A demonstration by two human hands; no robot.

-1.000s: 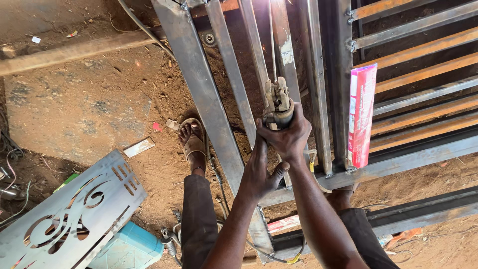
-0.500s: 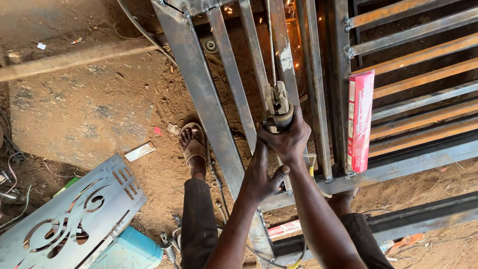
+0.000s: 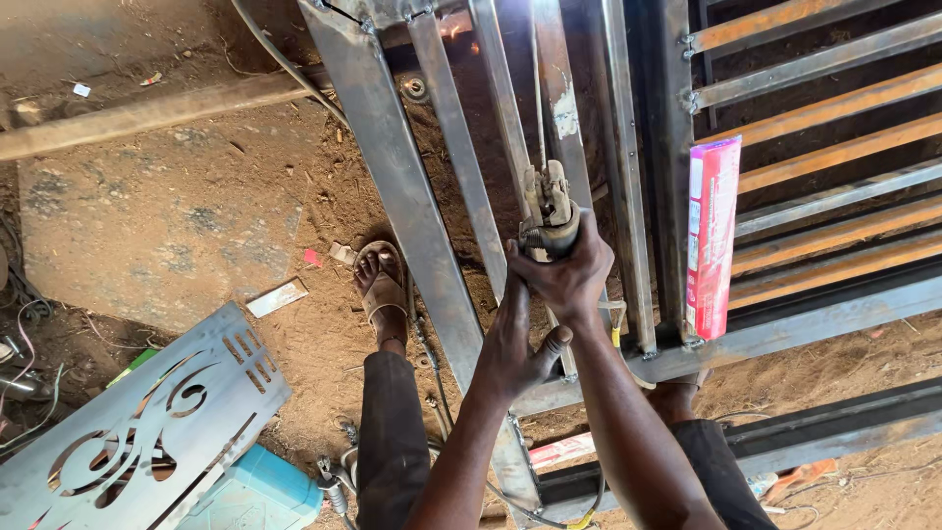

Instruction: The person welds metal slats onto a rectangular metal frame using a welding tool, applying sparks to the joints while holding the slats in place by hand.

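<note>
My right hand (image 3: 574, 280) is gripping the electrode holder (image 3: 548, 206) over the gate frame (image 3: 392, 177), my left hand (image 3: 515, 344) is steadying the right wrist; sparks, maybe, were glowing near the frame's top edge and are now fading.

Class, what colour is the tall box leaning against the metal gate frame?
Pink and white box, seen in the head view.

Sparks gone, hands (image 3: 549, 294) and grinder (image 3: 548, 208) barely shifted

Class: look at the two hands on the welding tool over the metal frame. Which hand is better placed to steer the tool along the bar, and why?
Probably the right hand: its grip wraps the electrode holder directly. The left hand sits below, bracing the right wrist, not touching the holder.
</note>
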